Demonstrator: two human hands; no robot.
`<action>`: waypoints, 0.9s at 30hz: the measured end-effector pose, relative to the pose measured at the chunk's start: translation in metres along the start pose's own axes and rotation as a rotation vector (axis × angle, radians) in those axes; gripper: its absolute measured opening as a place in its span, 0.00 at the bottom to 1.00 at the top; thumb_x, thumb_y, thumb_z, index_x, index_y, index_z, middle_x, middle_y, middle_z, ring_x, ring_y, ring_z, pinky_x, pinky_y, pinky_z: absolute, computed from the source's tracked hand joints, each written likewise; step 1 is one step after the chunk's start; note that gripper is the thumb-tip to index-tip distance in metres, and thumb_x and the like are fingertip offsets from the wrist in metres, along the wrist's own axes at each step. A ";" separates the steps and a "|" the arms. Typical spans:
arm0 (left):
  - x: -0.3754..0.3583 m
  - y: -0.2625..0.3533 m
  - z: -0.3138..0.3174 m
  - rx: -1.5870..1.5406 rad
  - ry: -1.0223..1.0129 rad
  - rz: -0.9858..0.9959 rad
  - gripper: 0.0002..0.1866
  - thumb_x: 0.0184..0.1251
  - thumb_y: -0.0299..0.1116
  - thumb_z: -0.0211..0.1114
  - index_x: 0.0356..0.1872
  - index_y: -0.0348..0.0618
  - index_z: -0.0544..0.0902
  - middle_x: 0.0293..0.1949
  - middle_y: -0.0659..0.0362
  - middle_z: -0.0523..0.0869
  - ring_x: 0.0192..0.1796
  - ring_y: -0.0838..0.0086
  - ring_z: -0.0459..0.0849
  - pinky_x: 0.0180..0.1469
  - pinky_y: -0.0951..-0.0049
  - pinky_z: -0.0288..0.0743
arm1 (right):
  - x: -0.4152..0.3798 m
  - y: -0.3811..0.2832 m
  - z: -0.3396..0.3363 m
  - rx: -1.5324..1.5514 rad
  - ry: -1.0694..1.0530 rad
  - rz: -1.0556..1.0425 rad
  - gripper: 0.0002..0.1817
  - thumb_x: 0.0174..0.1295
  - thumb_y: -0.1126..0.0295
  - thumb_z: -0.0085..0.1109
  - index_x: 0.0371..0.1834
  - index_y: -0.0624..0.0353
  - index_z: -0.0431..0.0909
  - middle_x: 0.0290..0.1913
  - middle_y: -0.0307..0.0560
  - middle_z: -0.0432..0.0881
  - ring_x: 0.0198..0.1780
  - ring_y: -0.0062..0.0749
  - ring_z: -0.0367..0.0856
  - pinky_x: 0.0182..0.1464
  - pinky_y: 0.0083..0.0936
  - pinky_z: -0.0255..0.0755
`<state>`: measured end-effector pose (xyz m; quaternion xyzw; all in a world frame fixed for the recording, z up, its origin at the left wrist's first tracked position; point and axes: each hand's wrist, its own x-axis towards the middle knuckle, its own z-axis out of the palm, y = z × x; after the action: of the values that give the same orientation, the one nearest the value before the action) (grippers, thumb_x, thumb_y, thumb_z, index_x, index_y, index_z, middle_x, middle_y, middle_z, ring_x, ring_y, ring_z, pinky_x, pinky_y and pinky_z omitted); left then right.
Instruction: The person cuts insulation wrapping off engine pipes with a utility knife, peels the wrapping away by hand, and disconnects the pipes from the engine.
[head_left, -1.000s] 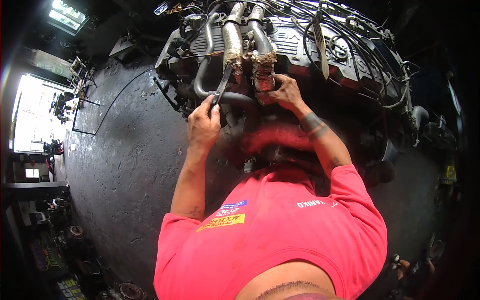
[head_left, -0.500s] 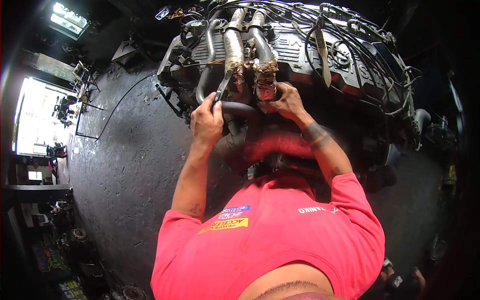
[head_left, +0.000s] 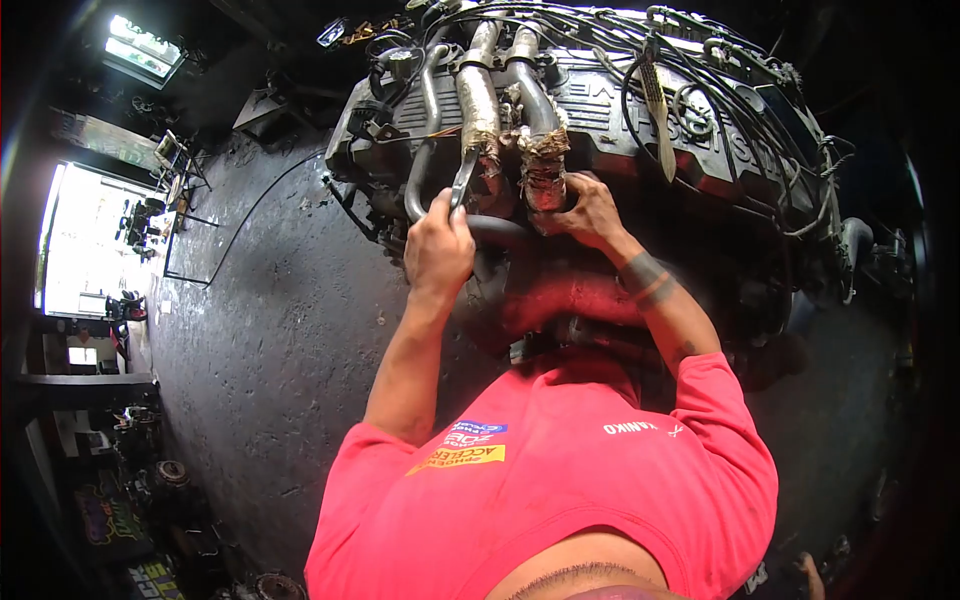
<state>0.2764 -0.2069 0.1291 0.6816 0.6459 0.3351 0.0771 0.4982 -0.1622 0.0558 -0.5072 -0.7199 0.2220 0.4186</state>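
Note:
A dark metal hand tool [head_left: 463, 180] is held in my left hand [head_left: 438, 245], its fingers closed and its upper end against the frayed wrap of the left pipe [head_left: 478, 100]. My right hand [head_left: 590, 212] is closed around the lower part of the neighbouring pipe [head_left: 545, 175], whose torn brown wrap shows above the fingers. Both pipes run down the front of a large engine [head_left: 610, 105]. The fingertips behind the right pipe are hidden.
Loose cables and hoses [head_left: 720, 90] lie over the engine, with a wooden-handled brush [head_left: 655, 110] among them. A bare curved pipe [head_left: 418, 165] stands left of the wrapped ones. Machine parts [head_left: 172, 472] line the left side. Another person's arm [head_left: 812, 577] shows at bottom right.
The whole view has shifted, so the engine and both hands appear slightly farther right and lower. Both hands keep their holds. At bottom right, less of the other person shows.

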 end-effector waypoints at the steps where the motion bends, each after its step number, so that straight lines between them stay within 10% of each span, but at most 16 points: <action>1: 0.008 0.004 0.001 -0.018 -0.025 -0.027 0.17 0.62 0.34 0.56 0.49 0.35 0.79 0.40 0.41 0.83 0.43 0.49 0.83 0.47 0.59 0.75 | 0.001 0.000 -0.001 0.002 0.001 0.004 0.24 0.36 0.53 0.71 0.36 0.56 0.83 0.40 0.50 0.83 0.45 0.45 0.77 0.52 0.35 0.69; 27: 0.052 0.026 0.016 0.271 -0.060 0.030 0.18 0.62 0.37 0.56 0.51 0.40 0.77 0.36 0.43 0.83 0.39 0.48 0.82 0.44 0.54 0.75 | 0.000 0.005 -0.003 0.093 -0.039 0.059 0.28 0.34 0.56 0.72 0.40 0.60 0.82 0.42 0.54 0.81 0.47 0.46 0.78 0.52 0.35 0.70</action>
<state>0.3041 -0.1572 0.1497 0.7051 0.6723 0.2253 -0.0016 0.5035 -0.1606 0.0532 -0.5038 -0.7015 0.2776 0.4208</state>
